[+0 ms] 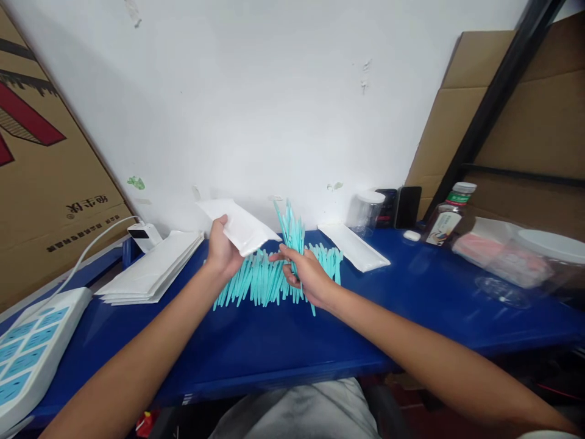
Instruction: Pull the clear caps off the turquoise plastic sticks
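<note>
My left hand (223,249) grips a white packet, likely a paper or plastic sleeve (240,225), tilted above the table. In my right hand (307,273) is a bunch of thin turquoise plastic sticks (291,227), their tapered ends pointing up. Beneath and between both hands lies a wide row of the same turquoise sticks (256,280). To the right of the row another white packet (354,246) lies flat. A stack of white packets (150,268) is left of my left hand.
On the blue table (283,347) a white power strip (41,347) lies at left, near a white charger (145,236). At right are a clear jar (369,212), two phones (406,207), a bottle (445,216) and a larger lidded container (543,256). Cardboard stands at both sides.
</note>
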Motion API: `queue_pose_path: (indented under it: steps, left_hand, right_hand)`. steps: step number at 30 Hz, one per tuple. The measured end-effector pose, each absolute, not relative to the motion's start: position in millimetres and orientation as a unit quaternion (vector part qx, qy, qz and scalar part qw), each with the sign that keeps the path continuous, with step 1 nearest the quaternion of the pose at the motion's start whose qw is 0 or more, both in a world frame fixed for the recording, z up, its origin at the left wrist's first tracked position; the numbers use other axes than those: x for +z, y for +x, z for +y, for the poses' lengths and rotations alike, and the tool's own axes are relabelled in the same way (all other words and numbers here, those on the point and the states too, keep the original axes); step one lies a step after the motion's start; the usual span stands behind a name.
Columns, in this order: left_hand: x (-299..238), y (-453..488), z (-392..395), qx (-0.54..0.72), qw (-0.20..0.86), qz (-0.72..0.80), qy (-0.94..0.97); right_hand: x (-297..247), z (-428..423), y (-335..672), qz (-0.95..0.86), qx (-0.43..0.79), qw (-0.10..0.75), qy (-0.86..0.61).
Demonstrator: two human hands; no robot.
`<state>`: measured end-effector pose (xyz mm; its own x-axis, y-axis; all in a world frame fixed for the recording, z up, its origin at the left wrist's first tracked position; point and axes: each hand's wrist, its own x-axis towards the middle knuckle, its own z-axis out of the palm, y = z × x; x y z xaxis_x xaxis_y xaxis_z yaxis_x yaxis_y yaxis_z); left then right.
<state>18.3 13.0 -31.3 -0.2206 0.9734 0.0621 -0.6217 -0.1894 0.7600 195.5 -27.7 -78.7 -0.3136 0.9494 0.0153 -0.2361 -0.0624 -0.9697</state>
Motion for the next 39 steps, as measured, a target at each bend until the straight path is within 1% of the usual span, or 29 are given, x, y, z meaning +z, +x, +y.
queue_pose_path:
  steps: [4,8,12,16,20,23,24,25,27,28,31,33,35,37,39]
  left_hand:
    - [-46,43,-5,0.706,0.513,0.313,0.374]
    - [-46,48,-17,0.7,0.475,0.319,0.428]
    - [-45,48,-20,0.7,0.466,0.325,0.433]
    - [-31,38,-10,0.744,0.445,0.3,0.398]
    - [9,-17,10,0.806,0.377,0.295,0.348]
    - [32,-87,22,0.771,0.347,0.4,0.353]
    - [34,-111,24,0.749,0.327,0.456,0.352]
    - [34,-133,25,0.737,0.284,0.504,0.348]
    - [29,-170,25,0.728,0.177,0.562,0.351]
    - [26,-183,23,0.726,0.138,0.573,0.356]
    - [19,-204,13,0.754,0.08,0.506,0.411]
    - [16,-211,4,0.714,0.093,0.496,0.486]
    - [13,-217,-2,0.6,0.127,0.535,0.581]
    - [8,-223,-5,0.536,0.148,0.577,0.598]
    - [3,-229,-3,0.492,0.215,0.614,0.579]
  right_hand:
    - [-82,-30,187,-0.405,0.694,0.471,-0.364]
    - [-90,-28,183,-0.396,0.729,0.454,-0.325]
    - [-90,-31,184,-0.412,0.752,0.435,-0.276]
    - [-84,-35,187,-0.428,0.758,0.39,-0.302]
    - [-79,-33,193,-0.423,0.757,0.381,-0.319]
    - [-78,-28,197,-0.423,0.746,0.394,-0.329]
    - [-78,-27,198,-0.425,0.74,0.402,-0.332]
    - [-77,-25,199,-0.429,0.734,0.408,-0.334]
    - [-77,-23,200,-0.438,0.72,0.418,-0.338]
    - [-77,-23,201,-0.442,0.715,0.422,-0.341]
    - [-78,-21,202,-0.45,0.704,0.431,-0.342]
    - [-79,-19,202,-0.456,0.698,0.435,-0.34]
    - [-80,-18,203,-0.463,0.69,0.439,-0.342]
    - [-81,-16,203,-0.469,0.683,0.44,-0.347]
    - [-82,-15,202,-0.469,0.68,0.442,-0.35]
